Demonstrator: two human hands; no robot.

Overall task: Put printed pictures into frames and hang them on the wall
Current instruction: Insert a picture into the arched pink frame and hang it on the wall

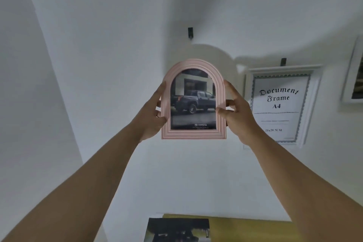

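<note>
Centre of view: pink arched frame [193,100] with truck print, gripped at its sides by left hand [155,112] and right hand [235,112], below black wall hook [190,32]. Risk: hanger hidden behind, may miss hook; frame drops

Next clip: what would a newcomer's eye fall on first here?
The pink arched frame with a dark pickup-truck print, mid-picture, gripped at its sides by the left hand and right hand before a white wall. Just above it sits a bare black hook; to the right hangs a white document frame.
</note>
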